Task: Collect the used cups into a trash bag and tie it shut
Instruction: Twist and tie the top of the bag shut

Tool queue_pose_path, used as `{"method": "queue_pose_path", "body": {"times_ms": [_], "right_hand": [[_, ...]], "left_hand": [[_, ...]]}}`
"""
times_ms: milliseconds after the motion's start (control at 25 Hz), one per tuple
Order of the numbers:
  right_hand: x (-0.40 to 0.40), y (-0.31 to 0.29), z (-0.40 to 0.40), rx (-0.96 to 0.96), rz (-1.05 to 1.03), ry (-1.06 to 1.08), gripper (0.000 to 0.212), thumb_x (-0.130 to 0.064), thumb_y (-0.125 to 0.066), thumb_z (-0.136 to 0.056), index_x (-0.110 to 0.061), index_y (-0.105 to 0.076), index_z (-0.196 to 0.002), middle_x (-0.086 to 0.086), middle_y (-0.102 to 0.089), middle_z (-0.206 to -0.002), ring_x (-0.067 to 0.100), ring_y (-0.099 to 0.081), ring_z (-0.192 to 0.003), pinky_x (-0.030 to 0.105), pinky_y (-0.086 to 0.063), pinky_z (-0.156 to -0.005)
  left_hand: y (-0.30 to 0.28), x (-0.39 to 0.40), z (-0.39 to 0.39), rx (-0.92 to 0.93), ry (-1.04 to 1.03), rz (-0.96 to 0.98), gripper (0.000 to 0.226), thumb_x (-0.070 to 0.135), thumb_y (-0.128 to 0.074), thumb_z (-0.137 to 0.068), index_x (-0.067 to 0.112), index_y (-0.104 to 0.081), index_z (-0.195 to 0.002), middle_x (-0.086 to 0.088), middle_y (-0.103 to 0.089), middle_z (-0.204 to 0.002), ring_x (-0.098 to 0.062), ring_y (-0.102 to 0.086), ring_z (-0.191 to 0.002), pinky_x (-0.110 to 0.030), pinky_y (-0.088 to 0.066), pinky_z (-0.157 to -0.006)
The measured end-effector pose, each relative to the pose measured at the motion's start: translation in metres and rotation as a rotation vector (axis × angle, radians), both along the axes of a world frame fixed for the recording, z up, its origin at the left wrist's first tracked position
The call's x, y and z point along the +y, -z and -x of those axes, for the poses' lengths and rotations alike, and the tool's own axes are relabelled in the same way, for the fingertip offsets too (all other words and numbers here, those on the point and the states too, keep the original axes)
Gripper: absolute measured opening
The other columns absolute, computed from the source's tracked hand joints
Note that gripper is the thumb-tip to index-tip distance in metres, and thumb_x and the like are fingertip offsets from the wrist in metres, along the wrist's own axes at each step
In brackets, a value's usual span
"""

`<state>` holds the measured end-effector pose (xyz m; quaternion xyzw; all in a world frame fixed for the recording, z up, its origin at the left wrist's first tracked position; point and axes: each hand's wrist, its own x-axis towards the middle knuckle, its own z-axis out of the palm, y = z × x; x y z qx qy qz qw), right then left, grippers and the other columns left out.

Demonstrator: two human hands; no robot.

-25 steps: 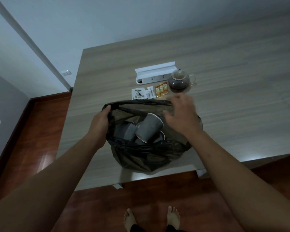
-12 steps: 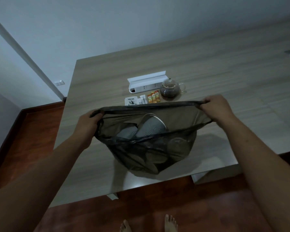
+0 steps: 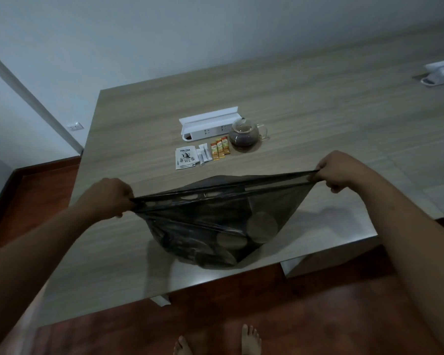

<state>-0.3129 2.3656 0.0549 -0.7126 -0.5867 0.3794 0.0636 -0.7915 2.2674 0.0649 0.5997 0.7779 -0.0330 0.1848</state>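
Both your hands grip the bag point(image 3: 215, 221) mouth: left hand point(image 3: 110, 197) and right hand point(image 3: 337, 170) pinch opposite ends, pulling it taut above the table point(image 3: 344, 111) edge, cups point(image 3: 262, 226) showing inside.

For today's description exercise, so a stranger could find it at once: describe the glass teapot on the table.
Start at the wooden table and find the white power strip box near its middle. Directly right of it stands the glass teapot, behind the row of orange sachets. It is the only round, clear thing there, showing dark tea inside, with a lid and a side handle; everything beside it is flat packaging.
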Motion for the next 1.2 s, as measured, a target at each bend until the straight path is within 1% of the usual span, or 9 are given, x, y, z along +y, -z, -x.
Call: {"method": "queue_pose_path", "body": {"times_ms": [160,360,480,600,720,880,1040,1120,1200], "right_hand": [[-0.003,0.004,-0.009,0.288,-0.049,0.092,0.018,-0.013,-0.064,-0.092,0.003,-0.069,-0.085,0.017,-0.066,-0.081,0.029,-0.065,-0.075,0.039,-0.058,-0.066],[0.004,0.006,-0.015,1.125,-0.143,0.244,0.021,-0.007,-0.051,-0.090,0.000,-0.069,-0.097,0.006,-0.067,-0.078,0.020,-0.063,-0.085,0.044,-0.053,-0.091],[0.004,0.017,-0.001,1.617,0.045,0.231,0.049,-0.022,-0.050,-0.081,0.006,-0.063,-0.120,0.022,-0.065,-0.122,0.032,-0.059,-0.118,0.040,-0.045,-0.106],[-0.004,0.033,0.029,1.748,0.086,0.380,0.041,-0.024,-0.052,-0.074,0.003,-0.075,-0.095,0.019,-0.074,-0.103,0.029,-0.069,-0.102,0.041,-0.057,-0.090],[-0.007,0.052,0.048,1.756,0.062,0.751,0.024,-0.018,-0.050,-0.068,-0.004,-0.066,-0.056,0.008,-0.069,-0.063,0.022,-0.073,-0.066,0.040,-0.058,-0.085],[-0.006,0.085,0.061,1.710,0.062,1.023,0.020,-0.013,-0.048,-0.074,-0.018,-0.034,-0.061,-0.005,-0.036,-0.041,0.014,-0.040,-0.039,0.026,-0.046,-0.053],[-0.001,0.085,0.059,1.679,0.086,0.824,0.027,-0.022,-0.060,-0.070,-0.018,-0.034,-0.065,-0.005,-0.033,-0.044,0.008,-0.027,-0.034,0.018,-0.022,-0.033],[0.000,0.077,0.050,1.674,0.079,0.645,0.025,-0.024,-0.069,-0.068,-0.016,-0.046,-0.071,0.002,-0.053,-0.058,0.008,-0.036,-0.046,0.018,-0.027,-0.039],[-0.002,0.073,0.043,1.656,0.102,0.536,0.019,-0.015,-0.069,-0.069,-0.008,-0.056,-0.082,0.014,-0.066,-0.081,0.008,-0.043,-0.060,0.016,-0.033,-0.046]], "left_hand": [[-0.018,0.005,0.013,-0.304,-0.114,0.280,0.012,0.016,-0.068,-0.086,0.008,-0.077,-0.084,-0.013,-0.076,-0.081,-0.023,-0.073,-0.075,-0.034,-0.060,-0.063],[-0.038,0.002,0.022,-1.035,-0.175,-0.063,0.067,0.048,-0.091,-0.044,0.013,-0.078,-0.100,-0.010,-0.075,-0.104,-0.021,-0.071,-0.095,-0.030,-0.060,-0.078],[-0.004,-0.008,-0.021,-1.677,-0.432,-0.292,0.040,0.028,-0.079,-0.071,0.009,-0.074,-0.106,-0.006,-0.073,-0.107,-0.020,-0.065,-0.106,-0.035,-0.054,-0.095],[0.030,-0.005,-0.083,-2.025,-0.734,-0.437,0.034,0.016,-0.044,-0.091,0.009,-0.075,-0.077,-0.007,-0.075,-0.082,-0.019,-0.072,-0.086,-0.032,-0.057,-0.086],[0.056,0.008,-0.111,-2.017,-1.106,-0.488,0.020,0.015,-0.044,-0.090,0.015,-0.051,-0.071,-0.003,-0.063,-0.053,-0.017,-0.068,-0.054,-0.029,-0.055,-0.062],[0.080,0.020,-0.109,-1.805,-1.176,-0.463,0.033,0.024,-0.043,-0.095,0.023,-0.032,-0.064,0.007,-0.036,-0.038,-0.010,-0.036,-0.032,-0.018,-0.036,-0.042],[0.071,0.025,-0.101,-1.796,-0.921,-0.331,0.029,0.040,-0.058,-0.092,0.020,-0.050,-0.072,0.005,-0.040,-0.055,-0.007,-0.033,-0.041,-0.017,-0.030,-0.045],[0.065,0.022,-0.094,-1.774,-0.742,-0.312,0.004,0.016,-0.060,-0.091,0.017,-0.056,-0.091,0.002,-0.049,-0.072,-0.007,-0.047,-0.055,-0.015,-0.044,-0.052],[0.069,0.018,-0.090,-1.699,-0.694,-0.300,0.017,-0.004,-0.053,-0.090,0.008,-0.058,-0.099,-0.006,-0.062,-0.086,-0.013,-0.059,-0.076,-0.021,-0.054,-0.065]]}}
